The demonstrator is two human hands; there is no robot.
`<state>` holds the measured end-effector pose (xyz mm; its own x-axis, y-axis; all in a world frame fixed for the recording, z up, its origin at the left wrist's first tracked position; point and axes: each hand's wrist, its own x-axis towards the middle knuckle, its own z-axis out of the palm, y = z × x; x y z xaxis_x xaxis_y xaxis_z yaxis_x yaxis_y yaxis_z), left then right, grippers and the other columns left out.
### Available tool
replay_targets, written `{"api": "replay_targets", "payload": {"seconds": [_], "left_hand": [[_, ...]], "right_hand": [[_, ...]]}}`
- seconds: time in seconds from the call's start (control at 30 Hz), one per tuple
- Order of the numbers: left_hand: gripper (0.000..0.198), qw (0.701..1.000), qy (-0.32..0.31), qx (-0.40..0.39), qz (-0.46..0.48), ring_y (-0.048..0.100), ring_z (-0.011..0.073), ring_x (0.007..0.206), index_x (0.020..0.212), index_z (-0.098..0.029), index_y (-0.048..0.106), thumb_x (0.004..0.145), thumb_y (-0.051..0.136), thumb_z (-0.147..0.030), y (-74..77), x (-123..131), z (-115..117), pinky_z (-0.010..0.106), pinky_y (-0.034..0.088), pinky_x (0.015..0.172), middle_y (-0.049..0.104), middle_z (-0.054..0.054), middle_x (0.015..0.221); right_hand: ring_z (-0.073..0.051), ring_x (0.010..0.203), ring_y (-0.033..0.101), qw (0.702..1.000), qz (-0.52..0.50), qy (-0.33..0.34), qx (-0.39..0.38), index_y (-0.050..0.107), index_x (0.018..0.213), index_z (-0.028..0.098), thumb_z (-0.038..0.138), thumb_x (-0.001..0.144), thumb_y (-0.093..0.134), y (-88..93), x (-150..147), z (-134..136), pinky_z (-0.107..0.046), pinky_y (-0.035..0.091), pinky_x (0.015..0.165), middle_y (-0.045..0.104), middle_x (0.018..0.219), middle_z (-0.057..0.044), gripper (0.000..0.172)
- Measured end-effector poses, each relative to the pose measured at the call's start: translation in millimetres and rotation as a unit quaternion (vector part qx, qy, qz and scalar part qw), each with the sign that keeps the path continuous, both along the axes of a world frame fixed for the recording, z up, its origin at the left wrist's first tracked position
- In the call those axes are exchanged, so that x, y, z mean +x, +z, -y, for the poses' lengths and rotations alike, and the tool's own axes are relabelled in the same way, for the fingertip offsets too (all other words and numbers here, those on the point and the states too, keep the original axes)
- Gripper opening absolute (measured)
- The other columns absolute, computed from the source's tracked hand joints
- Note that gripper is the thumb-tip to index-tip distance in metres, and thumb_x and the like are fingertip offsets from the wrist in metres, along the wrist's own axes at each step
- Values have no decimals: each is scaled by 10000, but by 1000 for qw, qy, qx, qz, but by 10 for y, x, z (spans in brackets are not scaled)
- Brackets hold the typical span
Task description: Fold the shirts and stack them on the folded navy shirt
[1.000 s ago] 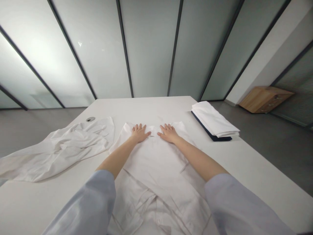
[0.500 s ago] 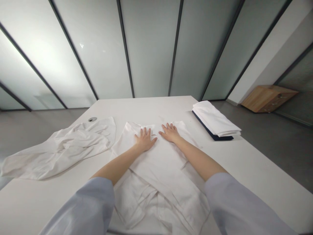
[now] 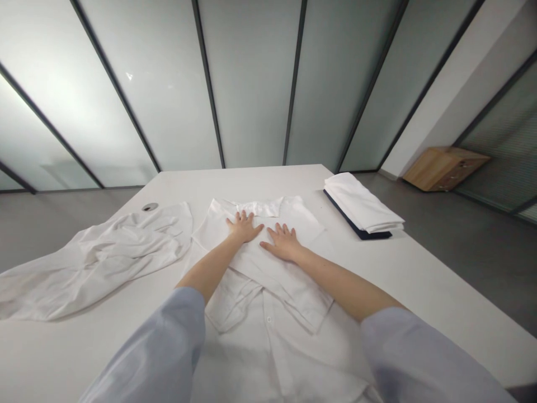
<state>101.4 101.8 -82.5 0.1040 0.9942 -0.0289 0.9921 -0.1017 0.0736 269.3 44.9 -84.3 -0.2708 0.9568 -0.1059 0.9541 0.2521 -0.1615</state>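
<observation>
A white button-up shirt (image 3: 268, 347) lies spread on the table in front of me, its collar (image 3: 262, 209) at the far end and its sleeves crossed over the front. My left hand (image 3: 244, 226) rests on the shirt just below the collar, fingers spread. Beside it, slightly nearer to me, my right hand (image 3: 282, 242) presses on the fabric with its fingers apart. Neither hand grips anything. The near end of the shirt runs out of view at the bottom.
Another white garment (image 3: 113, 252) lies rumpled on the left of the white table (image 3: 419, 291), near a round cable grommet (image 3: 150, 207). At the right edge sits a folded white stack (image 3: 361, 201) on dark folded cloth (image 3: 373, 235). A wooden cabinet (image 3: 444, 168) stands on the floor beyond.
The shirt has shifted away from me and lies flatter, its collar and button front now showing more. My hands have slid slightly toward me relative to the collar. The view has turned slightly right.
</observation>
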Motion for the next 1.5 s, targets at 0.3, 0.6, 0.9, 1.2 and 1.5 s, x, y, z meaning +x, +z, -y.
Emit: {"api": "replay_targets", "payload": {"seconds": [0.3,0.6,0.9,1.2,1.5], "left_hand": [[784,1000,0,14,-7,145,320,1443,1487,-144,257,888,217,-648,73,-76,182,511,208,1119,180,167,1570],[852,1000,13,-2,-9,142,364,1435,1495,-217,254,830,179,-744,-45,-77,200,617,151,1089,171,148,1576],[558,996,-25,86,12,410,281,1267,1273,-197,508,886,365,-573,79,-130,91,423,337,1023,488,136,1350],[625,1000,9,13,3,330,344,1336,1341,-223,450,885,283,-618,112,2,461,581,305,1017,396,146,1460],[699,1000,-6,19,0,201,346,1416,1452,-254,330,881,227,-643,26,-109,242,629,211,1064,245,116,1558]], "right_hand": [[-387,1427,80,1000,25,-6,0,207,1518,234,784,832,155,32,51,-342,-580,67,1092,94,1589,-143,881],[-332,1416,173,998,20,12,60,369,1437,196,632,904,299,98,9,-568,-505,97,1119,252,1546,-149,693],[-378,1422,127,1000,8,-8,11,265,1497,258,701,895,192,11,-40,-94,-610,128,1078,172,1575,-131,751],[-344,1425,150,1000,19,8,18,288,1488,259,692,896,207,66,59,-414,-563,143,1097,185,1576,-113,738],[-313,1410,197,998,19,2,57,374,1433,227,594,932,250,65,162,-298,-514,126,1107,272,1544,-122,634]]}}
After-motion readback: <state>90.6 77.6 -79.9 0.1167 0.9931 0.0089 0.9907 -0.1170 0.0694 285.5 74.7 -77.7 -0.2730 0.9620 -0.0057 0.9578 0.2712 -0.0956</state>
